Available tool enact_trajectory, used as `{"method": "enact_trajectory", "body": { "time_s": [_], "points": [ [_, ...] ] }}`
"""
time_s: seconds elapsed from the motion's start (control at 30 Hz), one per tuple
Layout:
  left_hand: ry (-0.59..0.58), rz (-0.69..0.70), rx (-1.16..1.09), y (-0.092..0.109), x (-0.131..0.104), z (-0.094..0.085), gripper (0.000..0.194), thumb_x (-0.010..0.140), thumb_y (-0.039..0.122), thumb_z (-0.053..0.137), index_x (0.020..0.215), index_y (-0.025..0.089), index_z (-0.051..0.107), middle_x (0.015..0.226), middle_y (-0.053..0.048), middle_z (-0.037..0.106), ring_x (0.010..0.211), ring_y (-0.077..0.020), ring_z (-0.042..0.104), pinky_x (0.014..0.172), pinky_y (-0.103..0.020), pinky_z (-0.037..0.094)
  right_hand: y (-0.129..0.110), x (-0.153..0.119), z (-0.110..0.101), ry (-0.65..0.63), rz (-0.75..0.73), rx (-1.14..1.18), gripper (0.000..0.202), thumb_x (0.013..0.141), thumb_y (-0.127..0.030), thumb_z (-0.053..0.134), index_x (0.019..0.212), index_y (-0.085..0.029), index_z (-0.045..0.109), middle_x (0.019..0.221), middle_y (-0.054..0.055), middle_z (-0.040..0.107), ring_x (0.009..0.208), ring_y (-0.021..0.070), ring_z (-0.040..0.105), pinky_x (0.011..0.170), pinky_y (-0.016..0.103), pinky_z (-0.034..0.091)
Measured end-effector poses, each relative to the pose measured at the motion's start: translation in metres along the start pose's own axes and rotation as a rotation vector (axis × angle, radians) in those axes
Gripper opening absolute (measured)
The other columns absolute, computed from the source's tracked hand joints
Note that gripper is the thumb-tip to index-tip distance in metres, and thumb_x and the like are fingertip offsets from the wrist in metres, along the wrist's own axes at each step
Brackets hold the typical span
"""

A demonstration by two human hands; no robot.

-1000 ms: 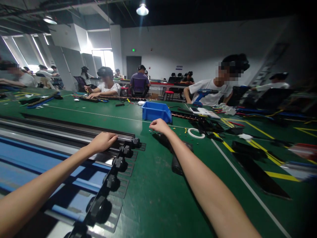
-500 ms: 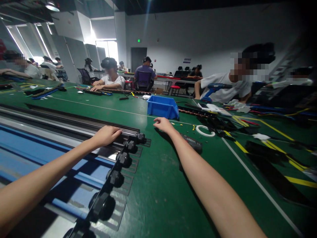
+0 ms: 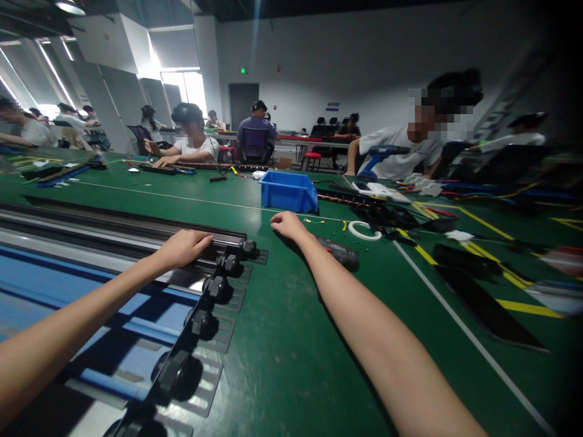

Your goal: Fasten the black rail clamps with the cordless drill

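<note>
My left hand lies palm down near the right end of a long dark metal rail, its visible fingers stretched along the top. That rail is the farthest of several parallel bars joined at their right ends by a bracket carrying black round fittings and slotted plates. Above the green tabletop, my right hand has its fingers curled together; whatever they may hold is hidden. Just beyond this hand stands a blue plastic bin. Partly behind my right forearm lies a dark power tool.
Right of the bin are a white ring, small loose pieces and wires. A blue cordless drill stands farther back before a co-worker in white. Dark flat panels lie at the right; another person sits across the table.
The whole view has shifted, so the scene sits slightly farther left. My right hand's fingers look closer together; my left hand stays on the rail.
</note>
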State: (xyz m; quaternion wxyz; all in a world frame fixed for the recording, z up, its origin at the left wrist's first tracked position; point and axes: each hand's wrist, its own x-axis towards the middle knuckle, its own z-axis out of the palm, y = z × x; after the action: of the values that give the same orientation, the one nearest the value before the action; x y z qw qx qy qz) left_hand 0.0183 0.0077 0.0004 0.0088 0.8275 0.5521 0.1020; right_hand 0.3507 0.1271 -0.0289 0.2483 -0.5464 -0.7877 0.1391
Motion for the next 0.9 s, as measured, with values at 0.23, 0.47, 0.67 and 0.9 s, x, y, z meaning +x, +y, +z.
{"method": "enact_trajectory", "body": {
  "time_s": [0.23,0.47,0.67,0.9],
  "points": [
    [-0.005,0.002,-0.008,-0.0008,0.0002,0.0013,0.051,0.098,0.053,0.027,0.073,0.022,0.058,0.074,-0.006,0.068,0.072,-0.0227,0.062,0.063,-0.029,0.031,-0.0014,-0.0012,0.0007,-0.013,-0.004,-0.029,0.026,0.08,-0.019,0.066,0.104,-0.018,0.076,0.102,0.007,0.075,0.094,0.0178,0.069,0.086,0.024,0.049],
    [-0.01,0.003,-0.01,-0.0028,0.0008,0.0022,0.051,0.099,0.054,0.027,0.076,0.022,0.06,0.077,-0.006,0.069,0.076,-0.0228,0.064,0.065,-0.029,0.032,-0.0038,-0.0021,-0.0014,-0.034,-0.031,-0.047,0.027,0.08,-0.017,0.065,0.105,-0.016,0.076,0.103,0.008,0.075,0.094,0.0178,0.068,0.086,0.023,0.048],
    [-0.009,0.004,-0.011,-0.0039,0.0007,0.0027,0.051,0.099,0.054,0.027,0.076,0.022,0.06,0.076,-0.006,0.068,0.074,-0.022,0.063,0.064,-0.028,0.032,-0.0045,-0.0013,-0.0009,-0.058,-0.034,-0.058,0.018,0.082,-0.016,0.063,0.092,-0.016,0.078,0.095,0.007,0.077,0.088,0.0173,0.068,0.082,0.022,0.047],
    [-0.013,0.006,-0.02,-0.0046,0.0013,0.0034,0.051,0.099,0.053,0.028,0.078,0.022,0.062,0.078,-0.006,0.069,0.076,-0.0222,0.064,0.066,-0.028,0.033,-0.0065,-0.0021,-0.0039,-0.056,0.001,-0.066,0.016,0.081,-0.017,0.064,0.088,-0.013,0.078,0.09,0.009,0.076,0.083,0.0184,0.068,0.078,0.023,0.047]
  ]
}}
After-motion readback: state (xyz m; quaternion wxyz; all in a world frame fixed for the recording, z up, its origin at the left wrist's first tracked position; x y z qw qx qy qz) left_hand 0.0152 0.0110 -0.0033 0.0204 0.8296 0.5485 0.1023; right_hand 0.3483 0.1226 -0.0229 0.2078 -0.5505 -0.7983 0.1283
